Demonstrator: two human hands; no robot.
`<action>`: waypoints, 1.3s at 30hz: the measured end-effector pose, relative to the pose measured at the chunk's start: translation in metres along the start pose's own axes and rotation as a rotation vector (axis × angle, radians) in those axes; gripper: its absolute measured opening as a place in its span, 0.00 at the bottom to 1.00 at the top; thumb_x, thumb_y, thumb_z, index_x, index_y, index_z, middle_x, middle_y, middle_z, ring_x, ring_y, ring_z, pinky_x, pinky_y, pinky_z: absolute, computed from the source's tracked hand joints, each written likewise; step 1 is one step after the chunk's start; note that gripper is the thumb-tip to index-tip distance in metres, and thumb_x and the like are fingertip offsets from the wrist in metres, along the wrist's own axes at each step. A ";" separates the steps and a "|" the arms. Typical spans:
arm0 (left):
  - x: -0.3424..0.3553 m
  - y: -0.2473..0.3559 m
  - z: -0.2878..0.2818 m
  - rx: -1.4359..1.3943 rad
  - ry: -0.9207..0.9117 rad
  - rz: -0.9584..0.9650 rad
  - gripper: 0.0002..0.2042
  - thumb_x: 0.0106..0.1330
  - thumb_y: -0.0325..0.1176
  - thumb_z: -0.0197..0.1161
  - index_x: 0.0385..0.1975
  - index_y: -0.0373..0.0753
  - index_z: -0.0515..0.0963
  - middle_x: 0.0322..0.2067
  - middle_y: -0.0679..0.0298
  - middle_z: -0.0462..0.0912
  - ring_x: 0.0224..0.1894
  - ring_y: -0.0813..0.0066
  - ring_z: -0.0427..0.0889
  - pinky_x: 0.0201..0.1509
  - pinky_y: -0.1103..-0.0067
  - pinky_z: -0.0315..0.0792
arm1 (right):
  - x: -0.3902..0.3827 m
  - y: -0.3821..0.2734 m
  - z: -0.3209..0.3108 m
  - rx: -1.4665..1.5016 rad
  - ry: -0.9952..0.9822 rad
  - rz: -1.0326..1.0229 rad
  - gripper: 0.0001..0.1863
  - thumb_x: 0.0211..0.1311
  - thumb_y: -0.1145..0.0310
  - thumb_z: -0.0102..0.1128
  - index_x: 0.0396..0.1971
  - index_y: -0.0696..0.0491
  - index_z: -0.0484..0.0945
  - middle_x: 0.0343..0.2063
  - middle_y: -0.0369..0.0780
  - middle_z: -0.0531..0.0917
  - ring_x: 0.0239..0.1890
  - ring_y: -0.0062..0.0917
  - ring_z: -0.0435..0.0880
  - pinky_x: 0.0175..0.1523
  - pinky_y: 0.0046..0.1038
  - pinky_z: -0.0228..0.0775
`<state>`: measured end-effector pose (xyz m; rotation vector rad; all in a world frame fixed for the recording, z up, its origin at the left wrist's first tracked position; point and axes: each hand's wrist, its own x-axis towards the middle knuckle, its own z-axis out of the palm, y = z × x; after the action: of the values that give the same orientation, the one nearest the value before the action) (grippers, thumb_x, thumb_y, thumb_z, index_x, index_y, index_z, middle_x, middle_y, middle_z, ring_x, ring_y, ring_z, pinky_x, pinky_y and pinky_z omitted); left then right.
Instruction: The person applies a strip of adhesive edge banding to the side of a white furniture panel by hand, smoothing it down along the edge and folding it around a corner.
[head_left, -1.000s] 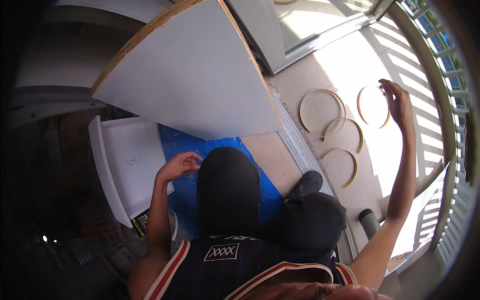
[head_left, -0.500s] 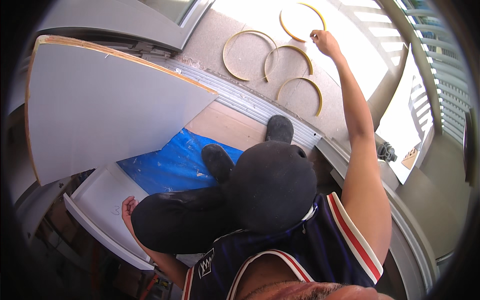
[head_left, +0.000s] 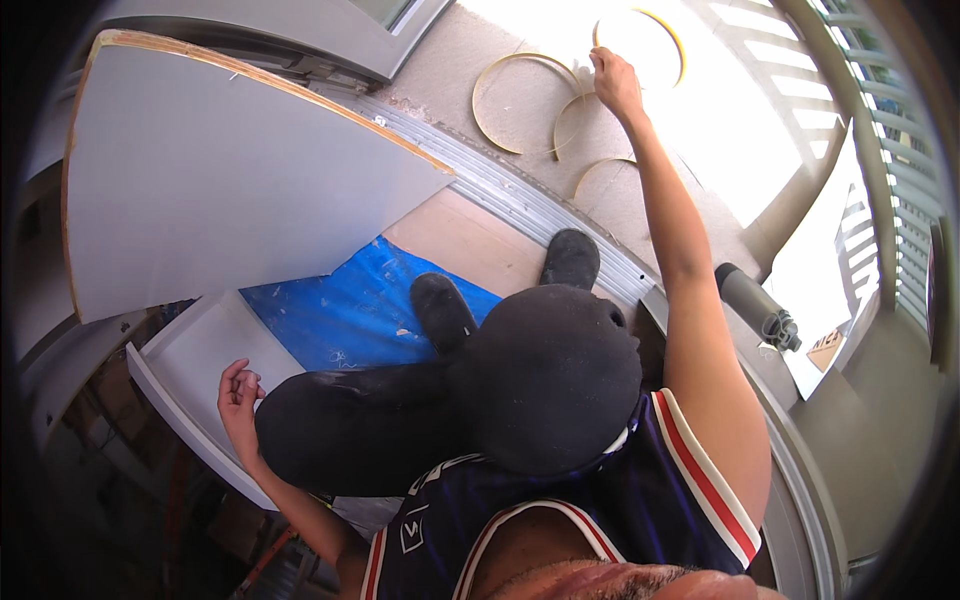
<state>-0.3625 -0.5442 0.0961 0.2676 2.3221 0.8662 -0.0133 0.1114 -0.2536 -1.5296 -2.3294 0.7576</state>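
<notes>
Touching rt hand (head_left: pixel 615 85): wooden hoop (head_left: pixel 640 40).

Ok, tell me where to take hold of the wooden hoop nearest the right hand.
Pinch the thin rim of the wooden hoop on its near arc, coming from above at the right hand. It lies flat on the balcony floor, so only the narrow band offers a grip; the fingers probably need to hook under its edge.

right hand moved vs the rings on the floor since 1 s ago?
Yes. The right hand was raised clear of the hoops, to their right; now it has come down between them, touching the rim of one wooden hoop on the sunlit floor.
</notes>
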 end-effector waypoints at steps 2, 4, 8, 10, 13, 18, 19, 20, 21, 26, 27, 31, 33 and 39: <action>-0.013 -0.018 -0.015 -0.022 0.040 0.004 0.15 0.80 0.33 0.65 0.61 0.36 0.79 0.39 0.67 0.81 0.39 0.82 0.78 0.46 0.83 0.74 | 0.007 0.012 -0.010 0.015 0.010 0.144 0.18 0.81 0.55 0.55 0.52 0.51 0.88 0.42 0.52 0.91 0.51 0.51 0.90 0.59 0.50 0.78; -0.022 -0.034 -0.026 -0.048 0.090 -0.014 0.15 0.81 0.33 0.64 0.62 0.36 0.79 0.38 0.68 0.80 0.38 0.83 0.76 0.45 0.85 0.73 | 0.009 0.023 -0.017 0.004 -0.009 0.128 0.16 0.80 0.58 0.57 0.55 0.49 0.88 0.42 0.54 0.91 0.51 0.50 0.90 0.58 0.49 0.79; -0.023 -0.036 -0.029 -0.095 0.070 -0.046 0.16 0.81 0.34 0.64 0.62 0.36 0.79 0.38 0.67 0.80 0.39 0.82 0.77 0.47 0.83 0.74 | 0.000 0.042 -0.025 -0.128 0.093 0.135 0.17 0.74 0.58 0.64 0.57 0.46 0.88 0.49 0.53 0.90 0.52 0.49 0.90 0.56 0.48 0.81; -0.020 -0.022 -0.024 -0.074 0.063 -0.054 0.16 0.81 0.35 0.63 0.62 0.36 0.79 0.38 0.67 0.81 0.40 0.80 0.78 0.49 0.81 0.75 | -0.006 0.051 -0.028 -0.203 -0.007 0.179 0.18 0.72 0.58 0.66 0.57 0.47 0.88 0.53 0.53 0.89 0.52 0.48 0.90 0.58 0.47 0.81; -0.015 0.009 -0.015 0.049 -0.007 -0.010 0.16 0.81 0.36 0.63 0.61 0.36 0.80 0.40 0.65 0.83 0.42 0.78 0.80 0.52 0.78 0.76 | -0.009 0.061 -0.030 -0.156 -0.072 0.130 0.18 0.73 0.58 0.65 0.57 0.49 0.87 0.59 0.53 0.86 0.53 0.49 0.90 0.60 0.47 0.79; -0.004 0.052 -0.006 0.151 -0.099 0.022 0.16 0.80 0.36 0.64 0.61 0.36 0.80 0.42 0.64 0.84 0.43 0.76 0.81 0.53 0.77 0.76 | -0.011 0.069 -0.026 -0.066 -0.020 0.024 0.17 0.76 0.60 0.61 0.55 0.53 0.86 0.53 0.51 0.88 0.52 0.50 0.90 0.59 0.47 0.79; -0.002 0.057 -0.006 0.166 -0.115 0.022 0.16 0.80 0.36 0.64 0.61 0.36 0.80 0.43 0.64 0.85 0.43 0.76 0.81 0.53 0.77 0.77 | -0.013 0.071 -0.024 -0.058 -0.015 0.029 0.17 0.77 0.61 0.60 0.55 0.54 0.86 0.51 0.51 0.89 0.51 0.50 0.90 0.59 0.48 0.79; 0.001 0.061 -0.005 0.185 -0.127 0.018 0.16 0.80 0.36 0.64 0.62 0.36 0.80 0.43 0.64 0.85 0.44 0.76 0.82 0.53 0.77 0.76 | -0.016 0.073 -0.023 -0.052 -0.023 0.035 0.16 0.77 0.61 0.59 0.54 0.55 0.86 0.49 0.51 0.89 0.51 0.49 0.90 0.59 0.48 0.79; 0.005 0.064 -0.003 0.203 -0.139 0.018 0.17 0.80 0.36 0.64 0.62 0.36 0.80 0.43 0.64 0.85 0.44 0.75 0.82 0.54 0.76 0.76 | -0.019 0.075 -0.021 -0.050 0.050 -0.017 0.16 0.78 0.61 0.57 0.53 0.54 0.86 0.45 0.51 0.90 0.50 0.49 0.90 0.58 0.49 0.79; 0.027 0.073 0.008 0.236 -0.216 0.022 0.17 0.80 0.37 0.64 0.63 0.36 0.79 0.44 0.63 0.85 0.45 0.74 0.82 0.54 0.76 0.76 | -0.024 0.086 -0.021 -0.107 0.023 -0.052 0.14 0.77 0.63 0.56 0.52 0.52 0.87 0.42 0.52 0.91 0.48 0.50 0.91 0.54 0.49 0.81; 0.032 0.075 0.010 0.238 -0.226 0.023 0.17 0.80 0.37 0.64 0.63 0.36 0.79 0.44 0.63 0.85 0.45 0.74 0.82 0.55 0.76 0.76 | -0.022 0.087 -0.022 -0.137 0.026 -0.031 0.14 0.76 0.64 0.56 0.51 0.51 0.87 0.41 0.51 0.91 0.47 0.50 0.91 0.53 0.49 0.81; 0.047 0.077 0.016 0.251 -0.260 0.058 0.17 0.80 0.37 0.64 0.62 0.36 0.79 0.45 0.63 0.85 0.46 0.74 0.82 0.55 0.75 0.75 | -0.011 0.080 -0.035 -0.086 0.173 -0.052 0.12 0.76 0.69 0.56 0.48 0.54 0.88 0.39 0.49 0.92 0.44 0.48 0.92 0.52 0.46 0.82; 0.050 0.078 0.016 0.249 -0.284 0.066 0.18 0.80 0.37 0.64 0.62 0.35 0.79 0.45 0.63 0.85 0.46 0.73 0.82 0.55 0.75 0.75 | -0.004 0.070 -0.057 0.038 0.263 -0.094 0.11 0.75 0.72 0.57 0.46 0.55 0.89 0.42 0.48 0.93 0.44 0.44 0.93 0.53 0.41 0.83; 0.039 0.095 0.020 0.229 -0.356 0.092 0.19 0.78 0.36 0.66 0.63 0.35 0.80 0.48 0.62 0.85 0.50 0.72 0.83 0.58 0.75 0.76 | -0.005 -0.004 -0.203 0.409 0.386 -0.142 0.22 0.78 0.57 0.67 0.65 0.51 0.83 0.52 0.45 0.90 0.54 0.28 0.88 0.63 0.34 0.77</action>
<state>-0.3835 -0.4461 0.1269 0.5813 2.0827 0.5409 0.0821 0.1627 -0.0823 -1.1934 -1.8408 0.7642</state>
